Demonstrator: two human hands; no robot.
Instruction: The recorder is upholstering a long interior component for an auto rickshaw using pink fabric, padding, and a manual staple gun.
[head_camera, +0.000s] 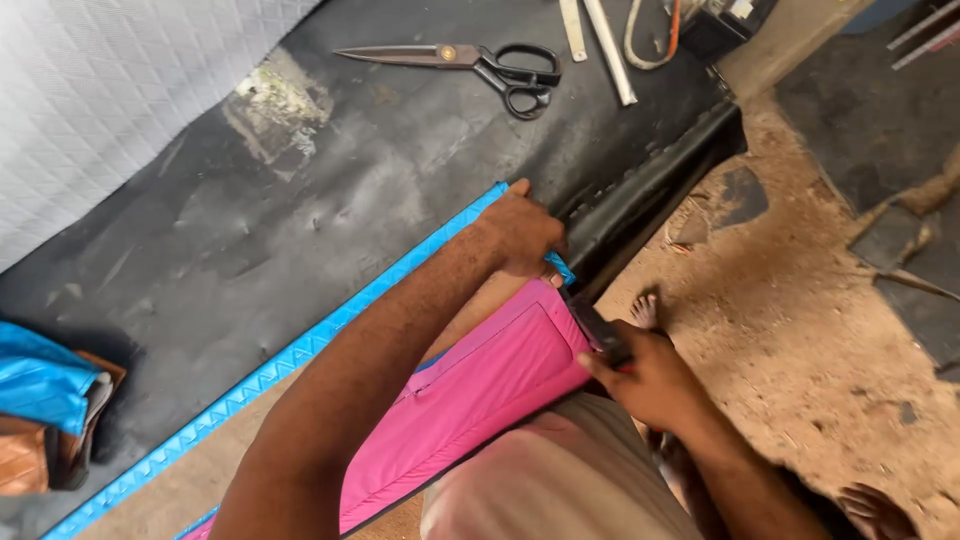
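Note:
My left hand (520, 232) presses down on the end of a long blue quilted strip (270, 372) that runs diagonally along the edge of a black work table (330, 200). Its fingers pinch the strip's end at the table corner. My right hand (645, 378) grips a small dark tool (597, 330), held against the edge of a pink quilted fabric piece (480, 390) that lies below the blue strip. What kind of tool it is cannot be made out.
Large black-handled scissors (470, 62) lie at the table's far side, next to pale flat sticks (605, 45) and a cord. White quilted material (110, 100) covers the upper left. Blue fabric (40, 385) sits at the left edge. Bare feet (645, 310) stand on dirt floor (800, 330).

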